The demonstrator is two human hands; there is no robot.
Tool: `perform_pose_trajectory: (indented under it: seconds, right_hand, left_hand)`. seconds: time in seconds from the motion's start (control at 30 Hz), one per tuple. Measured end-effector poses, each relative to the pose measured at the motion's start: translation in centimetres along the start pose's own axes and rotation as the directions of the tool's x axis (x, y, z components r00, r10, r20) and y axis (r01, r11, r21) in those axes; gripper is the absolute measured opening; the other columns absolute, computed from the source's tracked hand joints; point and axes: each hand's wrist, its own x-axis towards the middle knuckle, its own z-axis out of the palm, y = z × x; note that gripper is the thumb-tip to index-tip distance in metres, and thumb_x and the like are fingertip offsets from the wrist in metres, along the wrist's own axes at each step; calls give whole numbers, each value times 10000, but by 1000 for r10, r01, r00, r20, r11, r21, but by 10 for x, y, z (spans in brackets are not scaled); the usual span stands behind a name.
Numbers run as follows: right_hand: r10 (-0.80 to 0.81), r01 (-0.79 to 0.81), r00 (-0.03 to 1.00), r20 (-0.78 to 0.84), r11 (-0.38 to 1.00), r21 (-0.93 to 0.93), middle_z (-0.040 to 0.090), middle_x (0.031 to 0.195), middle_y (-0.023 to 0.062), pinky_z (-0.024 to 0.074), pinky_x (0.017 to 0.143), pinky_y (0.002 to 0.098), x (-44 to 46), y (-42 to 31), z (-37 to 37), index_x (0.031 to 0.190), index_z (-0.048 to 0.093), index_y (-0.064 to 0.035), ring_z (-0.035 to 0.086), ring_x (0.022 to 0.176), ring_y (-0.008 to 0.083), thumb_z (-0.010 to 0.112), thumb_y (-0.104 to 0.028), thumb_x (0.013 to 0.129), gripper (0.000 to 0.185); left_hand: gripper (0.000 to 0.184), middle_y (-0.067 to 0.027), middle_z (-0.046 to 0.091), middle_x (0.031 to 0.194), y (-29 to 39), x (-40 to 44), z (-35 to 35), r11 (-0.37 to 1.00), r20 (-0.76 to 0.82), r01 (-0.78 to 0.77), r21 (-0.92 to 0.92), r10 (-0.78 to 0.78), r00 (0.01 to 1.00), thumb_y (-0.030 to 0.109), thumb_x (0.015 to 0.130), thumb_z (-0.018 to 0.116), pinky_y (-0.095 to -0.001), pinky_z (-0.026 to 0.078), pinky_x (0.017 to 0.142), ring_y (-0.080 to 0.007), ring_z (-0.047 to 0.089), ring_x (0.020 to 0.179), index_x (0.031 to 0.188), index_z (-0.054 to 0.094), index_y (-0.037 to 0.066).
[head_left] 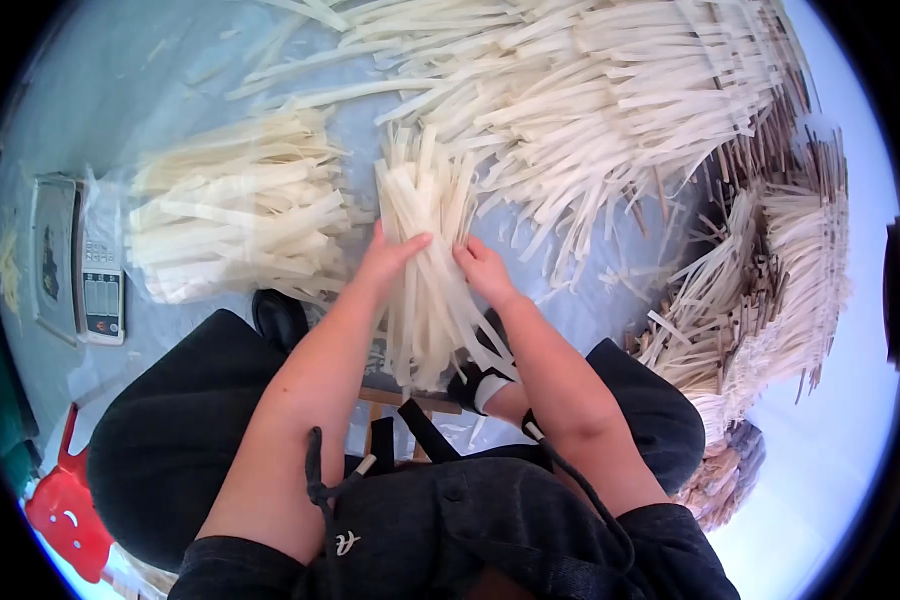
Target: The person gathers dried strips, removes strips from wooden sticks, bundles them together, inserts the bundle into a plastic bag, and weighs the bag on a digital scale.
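Note:
A loose bundle of pale, flat dried strips [425,300] stands fanned out in front of me, between my knees. My left hand [394,258] grips its left side at mid-height, the thumb lying across the front strips. On the opposite side my right hand [482,268] is closed against the bundle's edge, its fingertips partly hidden. A few strips splay out below toward my right foot. To the left lies a thick stack of similar strips [240,205], partly on clear plastic.
A large heap of strips [590,110] spreads across the back right, with more piled strips [770,270] along the right side. A digital scale [103,300] sits at the left. A red smiling-face object [72,515] is at lower left. My shoe [281,318] is beside the stack.

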Motion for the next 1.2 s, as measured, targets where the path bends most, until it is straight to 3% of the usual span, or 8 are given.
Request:
perform_pose_trajectory:
  seconds: [0.17,0.3,0.47,0.57,0.67,0.73,0.93,1.2]
  right_hand:
    - [185,-138,982,-45,528,-838,675,987,210,496,805,402,21,-68,-37,1048,679,-41,650,925,348,575,-467,839,486]
    - [-390,287,912,-126,826,-485,645,1133,200,481,904,406,78,-108,-29,1166,625,-41,617,1047,358,533,-491,867,548]
    - [-172,235,970,174,854,-464,643,1131,197,470,911,417,114,-124,3,1180,625,-82,605,1051,347,552,-503,852,539]
    - [51,178,962,268,627,-758,659,1093,178,476,889,413,112,-154,13,1119,656,-87,611,1030,342,578,-500,830,510]
    - [-559,532,806,196,539,-653,682,1011,132,487,844,413,125,-143,36,1017,690,-81,632,954,336,572,-445,834,424]
    - [-58,374,927,372,236,-897,675,1015,123,488,819,428,118,-187,45,1010,679,-64,632,961,314,562,-349,844,350]
    - [-713,559,653,255,227,-798,605,1171,139,500,795,446,204,-183,88,1103,628,-89,601,1010,311,577,-225,836,304]
    - [-549,333,817,177,198,-922,607,1072,126,508,785,452,228,-213,81,1005,619,-103,604,972,319,552,-280,866,234]
  left_hand:
    - [995,-179,519,1325,-18,6,-19,944,-68,-82,320,109,992,311,660,853,-387,403,1026,-280,513,1222,1435,292,41]
    - [1010,-179,523,1321,-33,14,-24,962,-27,-107,250,118,993,339,640,862,-391,396,1035,-283,510,1225,1437,307,62]
    - [1015,-162,513,1327,-27,12,-25,958,-45,-51,281,66,997,352,642,862,-382,385,1042,-260,493,1235,1431,300,52]
    - [1006,-151,506,1329,-4,3,-18,963,-72,-26,268,47,996,347,653,859,-378,375,1048,-252,477,1243,1429,295,41]
    - [1011,-165,495,1341,-18,14,-15,959,-89,-18,283,45,995,386,633,858,-390,380,1048,-282,474,1250,1425,322,57]
    - [1017,-178,491,1342,-22,21,-17,952,-114,-8,305,45,992,419,613,857,-401,388,1044,-307,475,1252,1419,346,69]
    - [1013,-179,405,1408,-16,19,-15,923,-133,-14,385,70,989,398,639,850,-392,331,1091,-284,397,1314,1430,326,43]
    - [1010,-196,389,1421,-20,23,-12,886,-154,-26,463,109,982,441,618,846,-407,318,1104,-312,363,1335,1415,365,49]
